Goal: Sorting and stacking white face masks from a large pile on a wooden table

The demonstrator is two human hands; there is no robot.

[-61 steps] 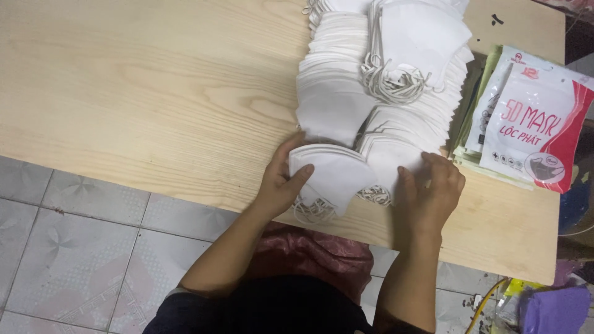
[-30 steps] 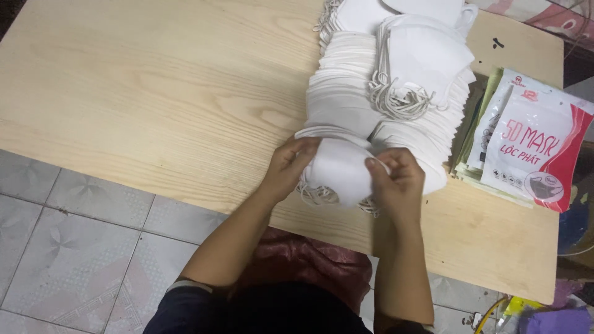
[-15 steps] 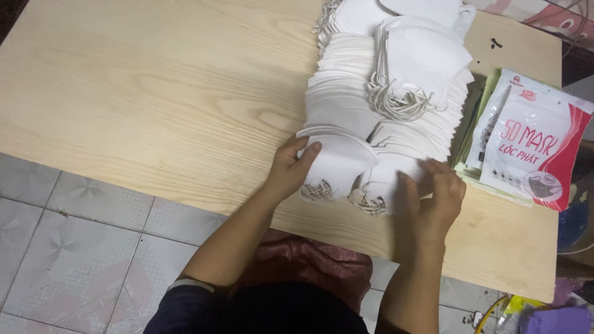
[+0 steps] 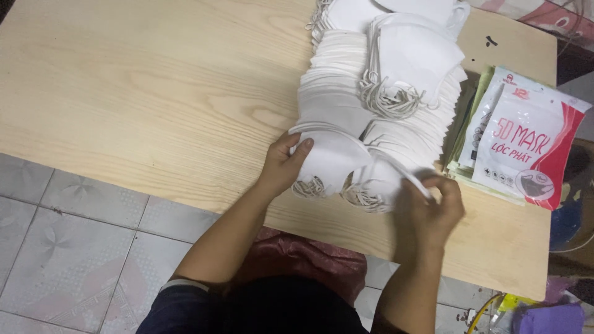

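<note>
The left hand [image 4: 283,168] lies curled on the wooden table [image 4: 154,93], its fingers and thumb closed on the near edge of a folded white mask [image 4: 331,162]. The right hand [image 4: 433,213] pinches the edge of a second mask [image 4: 380,182] (just beside the first), both at the front of the long mask stack [image 4: 371,86].

Soft, even light falls from above, bright enough to show the wood grain of the worktop [image 4: 154,93] clearly. The white masks [image 4: 383,80] are nearly blown out, their layered edges faint. Shadows are weak and short beneath the left hand [image 4: 281,167] and right hand [image 4: 433,213]. The right hand is slightly motion-blurred. The right-hand corners fall dim.
</note>
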